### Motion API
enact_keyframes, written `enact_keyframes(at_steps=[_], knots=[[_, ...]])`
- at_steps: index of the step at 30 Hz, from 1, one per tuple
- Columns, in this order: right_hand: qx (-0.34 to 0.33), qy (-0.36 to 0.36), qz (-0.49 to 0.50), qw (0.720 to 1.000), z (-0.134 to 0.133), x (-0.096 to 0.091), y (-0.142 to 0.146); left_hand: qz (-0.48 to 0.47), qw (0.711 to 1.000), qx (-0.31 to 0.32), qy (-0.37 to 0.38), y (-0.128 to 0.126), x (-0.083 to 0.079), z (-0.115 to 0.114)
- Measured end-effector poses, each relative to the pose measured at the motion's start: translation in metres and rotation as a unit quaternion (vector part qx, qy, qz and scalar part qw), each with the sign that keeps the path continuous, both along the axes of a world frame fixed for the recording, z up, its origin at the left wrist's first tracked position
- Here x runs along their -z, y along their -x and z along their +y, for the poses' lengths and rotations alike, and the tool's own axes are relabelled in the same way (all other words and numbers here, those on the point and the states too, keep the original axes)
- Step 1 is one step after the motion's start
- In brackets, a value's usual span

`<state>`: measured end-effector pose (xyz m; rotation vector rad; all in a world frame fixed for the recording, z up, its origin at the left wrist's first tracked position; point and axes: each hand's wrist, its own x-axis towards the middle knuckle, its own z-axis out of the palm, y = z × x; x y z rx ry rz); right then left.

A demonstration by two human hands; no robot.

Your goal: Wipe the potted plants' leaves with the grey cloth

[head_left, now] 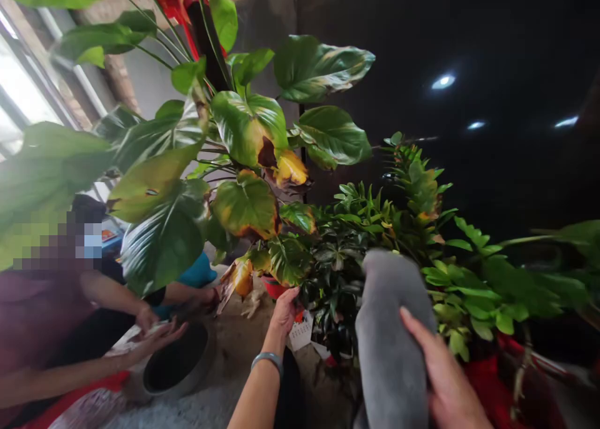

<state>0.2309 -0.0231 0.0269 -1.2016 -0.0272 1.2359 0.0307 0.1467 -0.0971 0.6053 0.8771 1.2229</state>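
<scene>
My left hand [284, 313] reaches up to a green leaf [287, 261] low on the big plant, its fingers curled around the leaf's lower edge. A grey bracelet [268, 359] sits on that wrist. My right hand [443, 379] grips a grey cloth [390, 335], which stands upright and presses against the dark small-leaved foliage [335, 272] in the middle. The large-leaved plant [248, 129] towers above, with several leaves yellowed and browned at the edges [290, 166].
At the left another person sits with both hands [154, 329] over a round dark pot [175, 363]. A feathery green plant [464, 279] spreads at the right. Red pots [487, 379] stand low at the right. A window [19, 91] brightens the far left.
</scene>
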Motion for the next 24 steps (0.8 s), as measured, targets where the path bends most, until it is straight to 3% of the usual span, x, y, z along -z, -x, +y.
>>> enact_keyframes(at_steps=[2,4,7,9,11,13,15,19,21,24], knots=[[0.074,-0.050,-0.014,0.996,0.022,-0.026,-0.010,-0.006,1.000,0.000,0.001,-0.001,0.000,-0.001],[0.085,-0.060,0.002,0.995,0.041,-0.036,-0.010,-0.015,1.000,0.003,-0.004,-0.002,0.000,-0.004],[0.004,0.018,0.062,0.998,0.043,-0.013,0.016,-0.020,1.000,-0.003,-0.004,-0.004,0.001,-0.007],[-0.089,0.060,0.092,0.990,0.026,0.012,0.044,-0.006,1.000,-0.013,0.011,-0.004,0.002,-0.009],[-0.144,0.057,0.055,0.986,0.005,0.028,0.069,0.012,1.000,-0.024,0.016,-0.005,0.003,-0.010],[-0.169,0.035,-0.008,0.985,-0.007,0.027,0.086,0.021,0.999,-0.031,0.003,-0.004,0.002,-0.012],[-0.180,-0.002,-0.066,0.981,-0.004,0.008,0.093,0.021,0.999,-0.031,-0.015,-0.003,0.000,-0.016],[-0.168,-0.103,-0.132,0.971,0.039,-0.031,0.090,0.022,0.999,-0.007,-0.024,-0.001,0.001,-0.021],[-0.158,-0.106,-0.139,0.972,0.058,-0.028,0.090,0.023,0.999,0.010,-0.027,-0.001,0.004,-0.021],[-0.186,-0.028,-0.165,0.968,0.055,0.003,0.096,0.021,0.999,0.011,-0.022,-0.003,0.009,-0.018]])
